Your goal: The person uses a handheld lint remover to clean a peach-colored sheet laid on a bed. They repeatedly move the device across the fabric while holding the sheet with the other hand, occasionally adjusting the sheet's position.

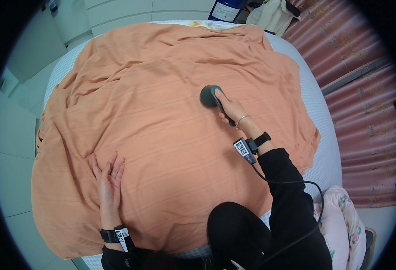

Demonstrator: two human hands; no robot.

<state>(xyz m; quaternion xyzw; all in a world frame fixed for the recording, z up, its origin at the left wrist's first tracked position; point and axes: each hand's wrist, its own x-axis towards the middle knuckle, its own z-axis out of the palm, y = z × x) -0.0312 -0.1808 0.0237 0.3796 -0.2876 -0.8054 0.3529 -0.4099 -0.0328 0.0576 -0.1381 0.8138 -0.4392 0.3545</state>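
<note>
Across the bed lies a wrinkled orange blanket (162,135). My right hand (230,108) is wrapped round the handle of a dark green fabric shaver (208,96), its round head down against the blanket right of the middle. My left hand (109,180) rests on the blanket at the lower left, palm turned up and fingers apart, holding nothing. Each wrist wears a black strap with a small marked device, and a black cable runs from the right one along my sleeve.
The blue-and-white bed sheet (324,135) shows round the blanket's edges. Pink patterned curtains (360,103) hang at the right. A floral pink quilt (342,225) lies at the lower right. Beyond the bed stand white drawers (121,13), a blue bucket (225,11) and a cream cloth bag (272,17).
</note>
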